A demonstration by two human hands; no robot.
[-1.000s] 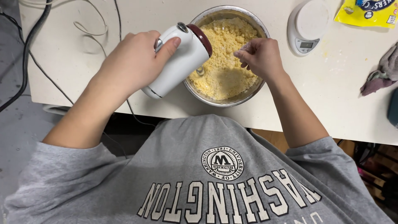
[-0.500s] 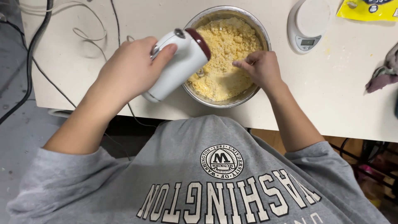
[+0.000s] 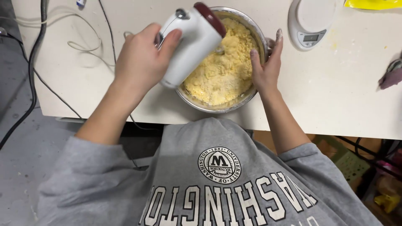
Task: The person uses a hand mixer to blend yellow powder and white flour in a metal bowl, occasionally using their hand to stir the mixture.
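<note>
- Currently, the left hand (image 3: pixel 140 62) grips the white hand mixer (image 3: pixel 190 42), tilted over the metal bowl (image 3: pixel 256 35).
- The right hand (image 3: pixel 266 69) clasps the bowl's rim.
- The bowl holds yellow crumbly dough (image 3: pixel 222 71) and rests on the counter (image 3: pixel 343 88).

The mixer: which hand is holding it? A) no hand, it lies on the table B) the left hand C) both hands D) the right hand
B: the left hand wraps the white hand mixer over the metal bowl, while the right hand grips the bowl's rim.
</note>
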